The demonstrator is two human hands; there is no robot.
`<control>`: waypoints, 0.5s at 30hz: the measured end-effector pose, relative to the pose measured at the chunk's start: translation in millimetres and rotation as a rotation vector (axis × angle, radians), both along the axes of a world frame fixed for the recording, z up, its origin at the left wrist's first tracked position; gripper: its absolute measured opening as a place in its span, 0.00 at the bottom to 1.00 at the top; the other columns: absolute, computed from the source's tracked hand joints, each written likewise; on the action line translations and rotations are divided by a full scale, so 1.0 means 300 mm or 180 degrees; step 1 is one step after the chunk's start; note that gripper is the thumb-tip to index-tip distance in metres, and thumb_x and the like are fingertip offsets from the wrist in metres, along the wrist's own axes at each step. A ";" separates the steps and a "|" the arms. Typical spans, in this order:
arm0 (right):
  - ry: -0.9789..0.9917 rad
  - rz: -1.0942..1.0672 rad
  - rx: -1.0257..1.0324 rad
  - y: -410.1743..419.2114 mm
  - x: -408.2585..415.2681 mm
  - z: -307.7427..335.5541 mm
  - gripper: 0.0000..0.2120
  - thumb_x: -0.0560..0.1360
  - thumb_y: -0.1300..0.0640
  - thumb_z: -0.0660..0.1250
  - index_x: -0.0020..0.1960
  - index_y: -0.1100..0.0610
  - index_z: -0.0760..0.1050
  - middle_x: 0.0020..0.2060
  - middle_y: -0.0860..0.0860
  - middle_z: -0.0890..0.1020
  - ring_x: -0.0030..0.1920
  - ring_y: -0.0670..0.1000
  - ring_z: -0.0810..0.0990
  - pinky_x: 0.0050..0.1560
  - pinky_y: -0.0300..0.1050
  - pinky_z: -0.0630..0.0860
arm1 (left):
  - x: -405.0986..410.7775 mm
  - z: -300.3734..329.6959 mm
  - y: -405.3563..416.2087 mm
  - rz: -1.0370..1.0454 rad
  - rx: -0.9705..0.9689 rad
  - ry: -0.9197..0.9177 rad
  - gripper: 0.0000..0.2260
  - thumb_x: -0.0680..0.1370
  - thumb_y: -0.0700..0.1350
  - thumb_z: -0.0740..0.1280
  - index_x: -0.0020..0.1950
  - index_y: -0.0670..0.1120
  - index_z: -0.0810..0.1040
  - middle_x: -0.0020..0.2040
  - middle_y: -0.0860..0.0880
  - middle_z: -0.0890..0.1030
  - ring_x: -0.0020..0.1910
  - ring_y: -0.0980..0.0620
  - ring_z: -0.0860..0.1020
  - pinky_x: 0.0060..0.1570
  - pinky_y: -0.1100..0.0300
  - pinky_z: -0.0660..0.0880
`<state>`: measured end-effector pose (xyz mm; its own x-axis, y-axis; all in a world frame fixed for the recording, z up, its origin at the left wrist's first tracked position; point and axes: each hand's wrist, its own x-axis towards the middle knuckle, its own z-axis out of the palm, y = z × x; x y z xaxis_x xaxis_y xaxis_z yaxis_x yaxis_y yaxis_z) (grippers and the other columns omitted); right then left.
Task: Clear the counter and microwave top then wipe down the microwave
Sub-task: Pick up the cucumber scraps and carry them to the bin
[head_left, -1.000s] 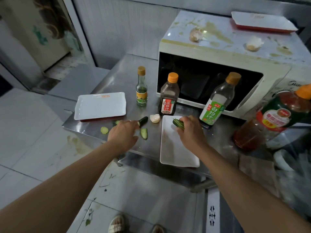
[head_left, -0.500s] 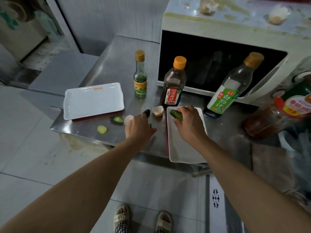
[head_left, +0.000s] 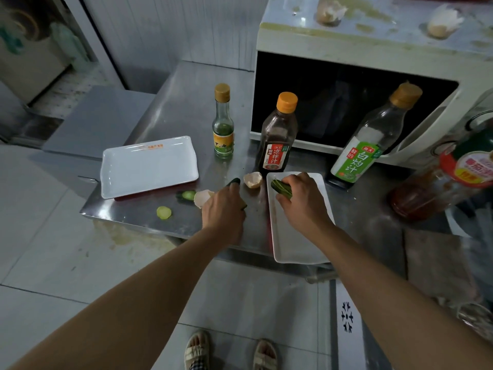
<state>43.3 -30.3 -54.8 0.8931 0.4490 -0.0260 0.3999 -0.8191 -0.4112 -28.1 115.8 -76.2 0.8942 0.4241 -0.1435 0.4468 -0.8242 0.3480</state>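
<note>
Sandalled feet [head_left: 232, 353] stand on the floor tiles below the counter [head_left: 184, 108], both arms reaching up over its front edge. The right hand [head_left: 301, 201] curls its fingers round a cucumber chunk [head_left: 280, 188], holding it over the far end of a white tray [head_left: 293, 247] that overhangs the edge a little. The left hand [head_left: 225, 206] lies knuckles-up on the steel with a dark cucumber end [head_left: 234, 181] showing past its fingertips; the fingers look curled round it, though the grip itself is hidden under the hand.

Beside that hand lie an eggshell [head_left: 202, 198], a cucumber stub [head_left: 186, 195] and a slice [head_left: 163, 212]; a 2nd eggshell [head_left: 253, 180] sits between the hands. Further left is a 2nd tray [head_left: 149, 166]. Behind stand 3 bottles: a small green one [head_left: 223, 129], a dark sauce [head_left: 278, 140] and a clear one [head_left: 373, 140], with a red bottle [head_left: 453, 182] at far right.

Furthest, the microwave [head_left: 333, 46] carries 2 more shells [head_left: 330, 12] on a stained top — clearing there is not yet begun.

Risks, as I judge them: the overhanging tray could tip off if scraps land hard on its near end; the brittle shells may crumble if squeezed; and a sweeping forearm could knock the tall bottles — they stand close behind the hands.
</note>
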 end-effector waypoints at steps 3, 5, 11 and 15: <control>0.0011 -0.0002 0.0045 0.001 -0.002 0.008 0.17 0.76 0.57 0.66 0.63 0.60 0.71 0.60 0.57 0.73 0.62 0.56 0.70 0.58 0.46 0.69 | 0.016 0.037 0.022 0.0026 0.0086 -0.0122 0.15 0.70 0.42 0.72 0.54 0.46 0.73 0.51 0.45 0.79 0.48 0.44 0.77 0.40 0.55 0.68; 0.0008 -0.0013 0.0081 0.002 0.002 0.012 0.17 0.76 0.57 0.66 0.63 0.60 0.71 0.59 0.57 0.73 0.62 0.56 0.70 0.59 0.47 0.70 | 0.035 0.052 0.039 0.0075 0.0145 -0.0215 0.13 0.71 0.41 0.71 0.53 0.46 0.74 0.51 0.45 0.78 0.48 0.45 0.76 0.39 0.55 0.69; 0.0019 -0.0058 0.0136 0.000 0.021 0.006 0.16 0.76 0.56 0.66 0.63 0.59 0.72 0.59 0.56 0.72 0.61 0.55 0.70 0.58 0.47 0.70 | 0.078 0.028 0.071 0.0138 0.0182 -0.0048 0.12 0.73 0.42 0.69 0.54 0.45 0.71 0.51 0.43 0.79 0.49 0.41 0.77 0.39 0.54 0.66; 0.0040 -0.0070 0.0136 -0.004 0.030 -0.011 0.16 0.76 0.56 0.67 0.62 0.59 0.72 0.58 0.56 0.73 0.60 0.55 0.71 0.56 0.46 0.70 | 0.095 -0.002 0.082 0.0182 0.0182 0.0038 0.10 0.74 0.42 0.66 0.53 0.45 0.69 0.49 0.41 0.79 0.47 0.39 0.77 0.38 0.53 0.66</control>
